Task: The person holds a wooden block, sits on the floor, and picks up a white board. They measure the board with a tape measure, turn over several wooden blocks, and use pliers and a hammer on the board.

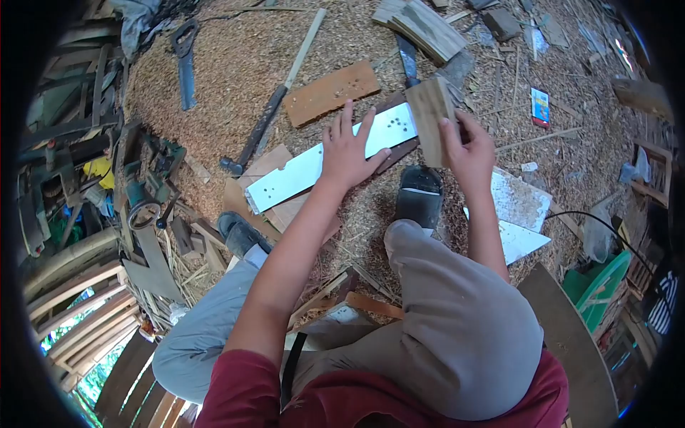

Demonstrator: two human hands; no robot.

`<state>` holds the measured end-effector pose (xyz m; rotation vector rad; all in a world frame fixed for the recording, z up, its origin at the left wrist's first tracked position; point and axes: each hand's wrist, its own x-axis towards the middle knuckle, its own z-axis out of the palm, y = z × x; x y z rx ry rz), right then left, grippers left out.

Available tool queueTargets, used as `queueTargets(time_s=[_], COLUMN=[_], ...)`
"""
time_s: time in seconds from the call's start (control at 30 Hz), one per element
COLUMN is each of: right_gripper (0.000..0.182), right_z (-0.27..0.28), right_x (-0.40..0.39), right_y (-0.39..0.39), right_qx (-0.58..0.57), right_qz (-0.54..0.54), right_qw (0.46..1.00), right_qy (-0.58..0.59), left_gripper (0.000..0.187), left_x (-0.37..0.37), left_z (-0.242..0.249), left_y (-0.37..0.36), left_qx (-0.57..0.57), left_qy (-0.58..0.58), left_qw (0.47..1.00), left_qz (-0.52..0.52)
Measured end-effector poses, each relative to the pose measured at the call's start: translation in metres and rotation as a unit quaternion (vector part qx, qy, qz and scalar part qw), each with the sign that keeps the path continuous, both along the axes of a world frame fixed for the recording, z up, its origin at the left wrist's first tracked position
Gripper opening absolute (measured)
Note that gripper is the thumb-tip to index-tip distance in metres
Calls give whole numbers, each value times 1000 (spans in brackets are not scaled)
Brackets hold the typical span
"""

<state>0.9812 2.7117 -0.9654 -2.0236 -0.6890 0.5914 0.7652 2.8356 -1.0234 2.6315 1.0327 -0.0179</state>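
My left hand (349, 153) lies spread on a long white strip (289, 175), which has clusters of dark holes near both ends. The strip rests slantwise over brown boards (275, 160) on the ground. At its right end, my right hand (469, 146) grips a short wooden board (432, 121) by its right edge, thumb on the upper face. This board overlaps the end of the strip. Just beyond my left hand is an orange-brown board (332, 93) with small holes. A hammer (260, 128) lies left of it.
Wood shavings cover the ground. A handsaw (186, 68) lies at the far left, and stacked boards (424, 32) sit at the top. A red-and-blue packet (540, 107) is to the right, near white offcuts (521, 239). A green plastic chair (599, 289) stands at lower right.
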Motion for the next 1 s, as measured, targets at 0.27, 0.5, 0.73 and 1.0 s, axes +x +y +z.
queueTargets(time_s=[0.27,0.5,0.73,1.0], right_gripper=[28,24,29,47], right_z=[25,8,-4,-19], right_x=[-17,-29,-54,-33], right_y=[21,46,52,38], right_qx=[43,36,13,7], right_qz=[33,80,77,65], right_qw=[984,964,971,997], right_qy=[-172,-250,-224,-41], left_gripper=[89,90,93,146], left_x=[5,6,6,36], left_z=[-3,-1,-4,0], left_y=[-1,2,1,5], left_qx=[-15,-39,-44,-120], left_qy=[27,35,35,-185], left_qw=[999,998,998,975], left_qz=[16,21,24,-19])
